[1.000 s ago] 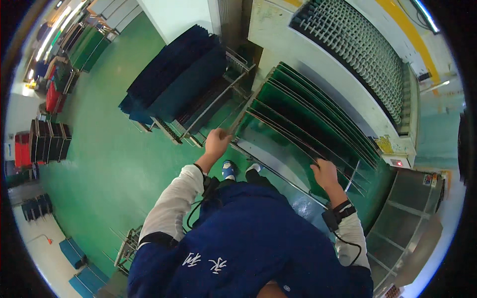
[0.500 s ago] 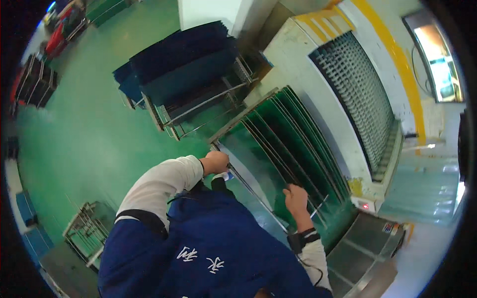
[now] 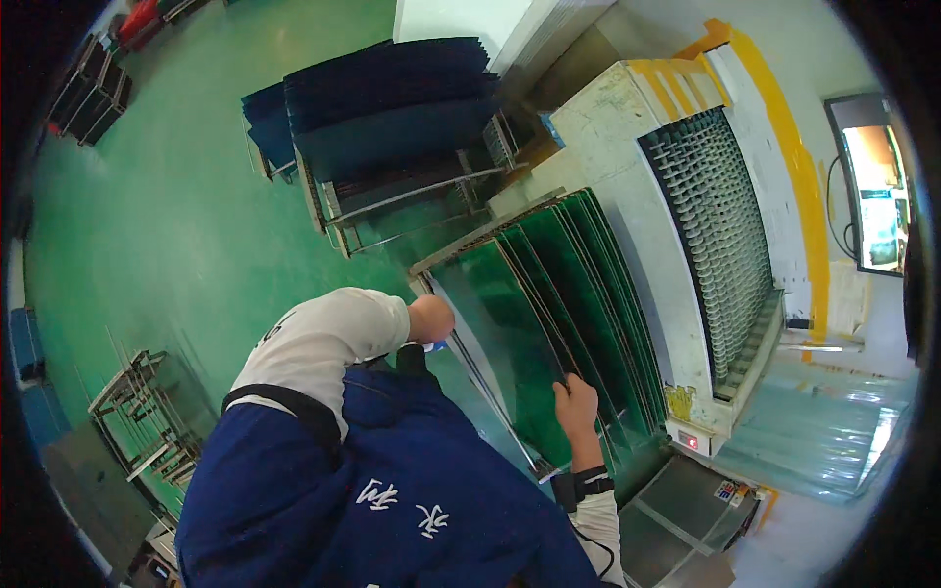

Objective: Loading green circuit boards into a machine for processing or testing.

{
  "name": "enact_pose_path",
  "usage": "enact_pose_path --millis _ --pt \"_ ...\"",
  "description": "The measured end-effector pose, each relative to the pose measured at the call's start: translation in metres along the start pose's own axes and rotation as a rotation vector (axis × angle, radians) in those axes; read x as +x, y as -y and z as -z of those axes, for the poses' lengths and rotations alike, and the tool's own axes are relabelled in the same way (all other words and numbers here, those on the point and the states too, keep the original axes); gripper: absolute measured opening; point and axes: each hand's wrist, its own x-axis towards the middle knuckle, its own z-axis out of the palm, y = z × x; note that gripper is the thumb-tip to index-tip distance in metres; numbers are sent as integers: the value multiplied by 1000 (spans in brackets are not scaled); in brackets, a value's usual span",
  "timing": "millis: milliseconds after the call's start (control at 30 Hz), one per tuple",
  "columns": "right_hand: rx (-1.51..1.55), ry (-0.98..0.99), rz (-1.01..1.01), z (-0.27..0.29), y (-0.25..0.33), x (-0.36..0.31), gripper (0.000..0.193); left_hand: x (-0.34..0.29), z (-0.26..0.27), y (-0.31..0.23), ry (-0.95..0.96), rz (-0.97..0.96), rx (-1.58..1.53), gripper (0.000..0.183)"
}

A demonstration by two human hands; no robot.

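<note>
The left hand (image 3: pixel 431 318) had shifted onto the slim rail (image 3: pixel 486 389) of the grey metal rack (image 3: pixel 487 231), perhaps steadying it, grip hidden; the half-curled right hand (image 3: pixel 576 404) met upright green rectangular panels (image 3: pixel 554 279) inside, hold unclear.

Green panels (image 3: pixel 544 265) (thin, flat), on edge in a metal rack (image 3: pixel 451 249).

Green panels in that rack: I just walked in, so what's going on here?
A person stands at the rack, which holds green panels on edge. Their right grip is at a panel's edge; their left grip is at a metal bar. Beyond the panels is a pale machine with rollers; dark blue sheets sit on another rack.
</note>
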Motion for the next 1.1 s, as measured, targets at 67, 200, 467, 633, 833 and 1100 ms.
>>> enact_pose_path --millis 67,200,467,633,833,1100 --pt "39 2 -10 3 2 3 23 -1 -13 1 -53 48 -60 20" --pt "39 118 -88 -14 5 -2 20 1 -42 12 89 593 -1278 40" --pt "1 147 28 8 44 -25 19 -9 -47 18 143 619 -1399 50" --pt "-38 82 -29 116 81 -37 21 -32 -38 19 154 566 -1397 42" --pt "301 -155 -284 218 59 -88 26 -40 -19 17 149 441 -1600 42" --pt "1051 -868 -211 266 10 -112 41 -27 -8 18 71 431 -1544 34"
